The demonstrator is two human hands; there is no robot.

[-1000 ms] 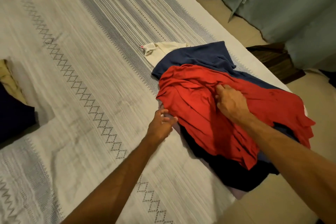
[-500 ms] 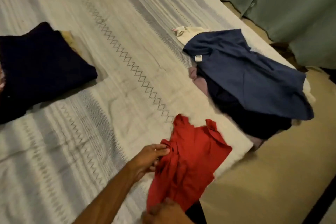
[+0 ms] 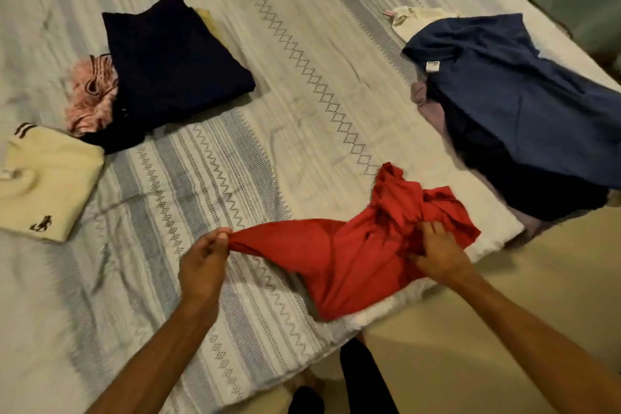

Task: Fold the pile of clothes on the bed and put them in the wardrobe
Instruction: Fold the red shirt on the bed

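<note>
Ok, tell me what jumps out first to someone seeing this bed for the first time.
The red shirt at the near edge of the bed grabs the eye: the left hand pinches one end and the right hand presses into its bunched middle. Next comes the loose pile of clothes topped by a blue shirt at the far right. On the left lie a folded dark garment and a cream top.

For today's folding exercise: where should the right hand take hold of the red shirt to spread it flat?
Probably the bunched far end of the red shirt, from the right, pulling away from the left hand pinching its other end. The right hand rests on those crumpled folds.
</note>
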